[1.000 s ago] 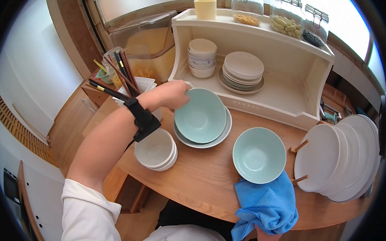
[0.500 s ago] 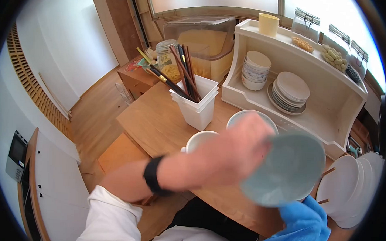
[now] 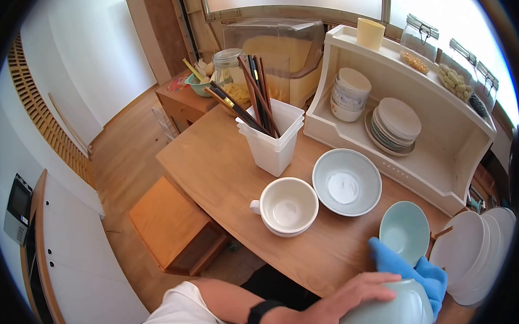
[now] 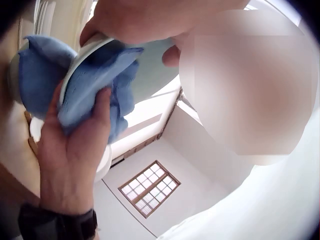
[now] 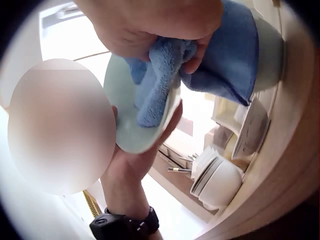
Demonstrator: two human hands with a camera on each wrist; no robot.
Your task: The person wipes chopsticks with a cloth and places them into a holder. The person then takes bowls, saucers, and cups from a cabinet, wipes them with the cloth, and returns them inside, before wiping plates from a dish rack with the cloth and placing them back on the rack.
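Note:
My left hand (image 3: 343, 302) holds a pale green bowl (image 3: 388, 318) by its side, fingers spread over the outside and thumb at the rim. The bowl is tipped on its side close to my body. In the right wrist view my right hand (image 5: 160, 22) grips a blue cloth (image 5: 159, 82) and presses it against the inside of the bowl near the rim. The head view hides this hand behind the bowl. Part of the cloth hangs over a second pale green bowl (image 3: 404, 230) standing on the table.
A whitish bowl (image 3: 344, 182) and stacked white cups (image 3: 289, 206) stand left of the second green bowl. Behind them are a white container (image 3: 271, 148) with chopsticks and a cream shelf (image 3: 431, 168) holding bowls and plates. White plates (image 3: 456, 249) stand in a rack at right.
My left hand has lifted the green bowl off the whitish bowl and brought it right and toward my body, tipping it against the cloth. The head view has swung left.

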